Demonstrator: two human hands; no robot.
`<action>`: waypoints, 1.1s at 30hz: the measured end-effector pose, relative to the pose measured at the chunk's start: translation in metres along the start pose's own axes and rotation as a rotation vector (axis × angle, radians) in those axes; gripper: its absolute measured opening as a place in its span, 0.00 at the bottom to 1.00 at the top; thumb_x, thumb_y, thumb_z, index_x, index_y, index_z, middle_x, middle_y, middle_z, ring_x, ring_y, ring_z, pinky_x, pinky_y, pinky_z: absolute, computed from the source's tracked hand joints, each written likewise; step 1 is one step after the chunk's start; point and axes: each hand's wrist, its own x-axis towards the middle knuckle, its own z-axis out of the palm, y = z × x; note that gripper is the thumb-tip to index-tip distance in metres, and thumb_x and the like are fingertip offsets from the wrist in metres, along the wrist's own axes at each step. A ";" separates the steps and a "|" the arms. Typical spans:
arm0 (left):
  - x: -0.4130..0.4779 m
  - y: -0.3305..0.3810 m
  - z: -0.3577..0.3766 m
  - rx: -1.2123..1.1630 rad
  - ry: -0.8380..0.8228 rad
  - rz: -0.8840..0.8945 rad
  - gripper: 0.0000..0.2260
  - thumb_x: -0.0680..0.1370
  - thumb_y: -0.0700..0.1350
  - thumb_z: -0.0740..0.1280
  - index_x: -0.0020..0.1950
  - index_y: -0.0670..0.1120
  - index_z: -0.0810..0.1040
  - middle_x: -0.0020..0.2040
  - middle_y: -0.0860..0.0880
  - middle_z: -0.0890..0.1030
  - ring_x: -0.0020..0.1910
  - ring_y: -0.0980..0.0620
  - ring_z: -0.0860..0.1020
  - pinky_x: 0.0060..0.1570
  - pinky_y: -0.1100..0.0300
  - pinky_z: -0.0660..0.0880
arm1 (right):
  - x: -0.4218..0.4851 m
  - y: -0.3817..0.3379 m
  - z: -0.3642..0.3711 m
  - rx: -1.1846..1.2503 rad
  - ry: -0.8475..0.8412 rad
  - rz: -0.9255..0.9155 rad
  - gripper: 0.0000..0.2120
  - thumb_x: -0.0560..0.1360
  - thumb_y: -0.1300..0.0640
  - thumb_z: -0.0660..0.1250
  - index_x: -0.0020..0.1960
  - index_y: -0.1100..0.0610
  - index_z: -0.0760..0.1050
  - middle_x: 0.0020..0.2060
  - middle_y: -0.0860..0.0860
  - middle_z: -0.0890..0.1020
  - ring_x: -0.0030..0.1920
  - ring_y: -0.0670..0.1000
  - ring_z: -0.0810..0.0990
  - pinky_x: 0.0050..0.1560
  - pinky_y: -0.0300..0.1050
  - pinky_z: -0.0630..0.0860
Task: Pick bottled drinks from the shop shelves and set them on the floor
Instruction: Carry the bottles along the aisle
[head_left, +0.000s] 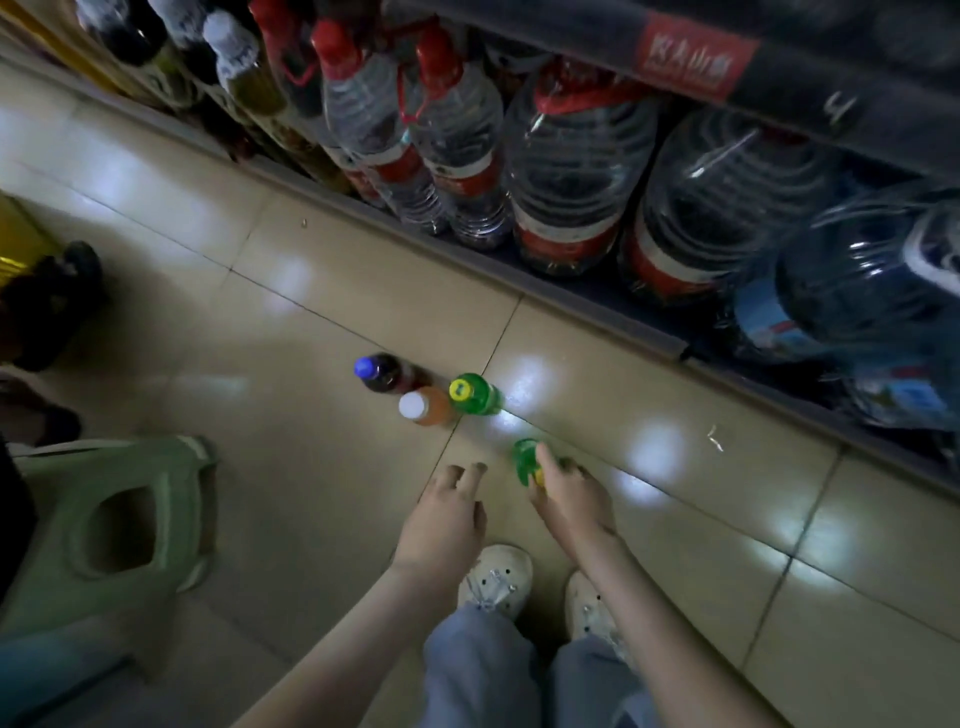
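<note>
Status: gripped green bottle (525, 457) with right hand (571, 493), near floor (260, 415) — held left hand (447, 519) released, fingers (457, 474) loose, alongside. Noted three capped bottles (436, 410) upright together just beyond.

The right hand (569, 493) gripped a green bottle (525, 460) low over the floor (260, 364); the left hand (447, 519) hung loose-fingered beside it (three bottles (423, 408) stood just beyond).

Blue-capped dark brown plastic bottle (387, 371), white-capped orange plastic bottle (430, 409), yellow-capped green plastic bottle (480, 396), second green plastic bottle (523, 460), clear plastic water jugs (576, 171) with red caps and red-and-white labels, beige tiled floor (311, 467)
</note>
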 end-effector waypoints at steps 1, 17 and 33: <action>-0.009 0.010 -0.006 -0.013 -0.022 0.031 0.23 0.80 0.43 0.59 0.75 0.51 0.60 0.68 0.48 0.67 0.62 0.47 0.72 0.52 0.57 0.70 | -0.017 0.008 -0.013 0.049 0.041 0.014 0.17 0.79 0.47 0.59 0.65 0.50 0.65 0.50 0.55 0.81 0.49 0.58 0.80 0.39 0.45 0.67; -0.332 0.436 -0.215 0.076 -0.053 1.008 0.34 0.67 0.60 0.72 0.71 0.55 0.65 0.63 0.50 0.78 0.60 0.48 0.76 0.55 0.59 0.72 | -0.526 0.105 -0.432 0.898 0.872 0.153 0.19 0.69 0.63 0.76 0.51 0.45 0.74 0.41 0.46 0.80 0.39 0.42 0.75 0.42 0.33 0.72; -0.636 0.834 -0.176 -0.192 -0.073 1.465 0.22 0.57 0.65 0.72 0.47 0.59 0.79 0.41 0.61 0.83 0.41 0.67 0.79 0.43 0.66 0.76 | -0.854 0.369 -0.549 0.699 1.212 0.113 0.46 0.65 0.42 0.73 0.65 0.22 0.41 0.52 0.27 0.77 0.50 0.34 0.79 0.43 0.26 0.73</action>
